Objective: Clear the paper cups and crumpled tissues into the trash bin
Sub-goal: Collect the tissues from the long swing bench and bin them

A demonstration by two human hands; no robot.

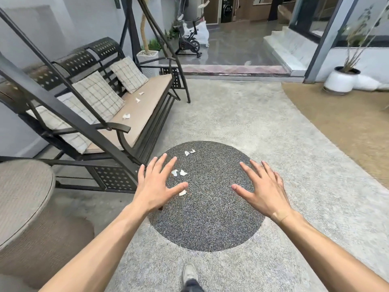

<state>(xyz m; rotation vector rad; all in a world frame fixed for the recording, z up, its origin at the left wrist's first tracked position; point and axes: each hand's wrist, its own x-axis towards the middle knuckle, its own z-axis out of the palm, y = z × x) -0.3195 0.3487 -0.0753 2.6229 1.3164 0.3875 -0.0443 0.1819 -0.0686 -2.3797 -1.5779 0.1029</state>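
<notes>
Crumpled tissues lie in two places: a few scraps on the dark pebbled circle (208,207) set in the floor, with one pair (179,172) near the left hand's fingertips, another pair (189,152) farther out toward the circle's far edge, and a single scrap (182,192) just beside the left thumb; three more pieces (126,116) (137,100) (141,93) rest on the tan seat cushion (147,106) of the black metal swing bench (99,66), in front of the plaid pillows (99,93). The left hand (156,184) and the right hand (262,188) are both stretched forward above the circle, palms down, fingers spread and straight, each grip apart and holding nothing. A round woven surface (23,197) sits at the lower left, a shoe (189,272) shows at the bottom edge, an exercise bike (189,42) stands in the background, and a white planter (341,80) sits at the right.
</notes>
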